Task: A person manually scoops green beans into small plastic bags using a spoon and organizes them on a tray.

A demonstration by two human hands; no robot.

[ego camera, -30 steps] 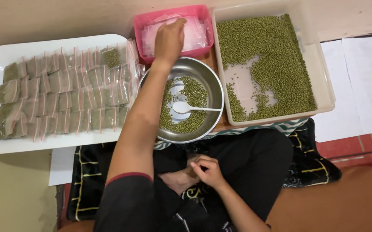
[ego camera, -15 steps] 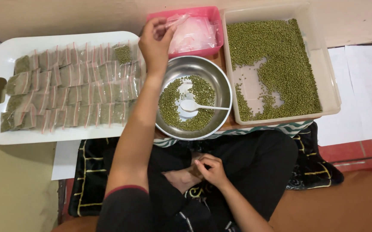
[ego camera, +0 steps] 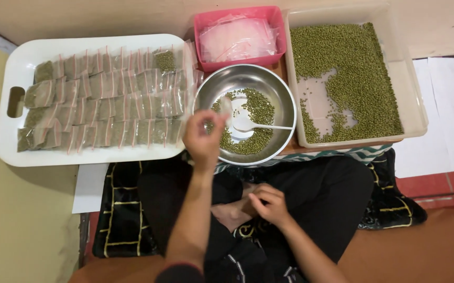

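My left hand [ego camera: 204, 140] hovers over the near left rim of a steel bowl [ego camera: 284, 99] and pinches a small empty clear plastic bag [ego camera: 226, 106]. The bowl holds green mung beans [ego camera: 258, 112] and a white spoon [ego camera: 261, 126]. My right hand [ego camera: 270, 203] rests in my lap with its fingers curled; I cannot make out anything in it. A pink tub [ego camera: 240, 58] of empty clear bags sits behind the bowl.
A white tray [ego camera: 22, 63] at the left carries several rows of filled bean packets [ego camera: 106, 105]. A clear bin [ego camera: 413, 112] at the right holds loose green beans. White paper sheets [ego camera: 449, 105] lie at the far right. I sit cross-legged on a black cloth [ego camera: 117, 220].
My left hand has drawn back from the pink tub toward me, bringing a clear bag with it over the bowl's rim. My right hand has stayed in my lap.
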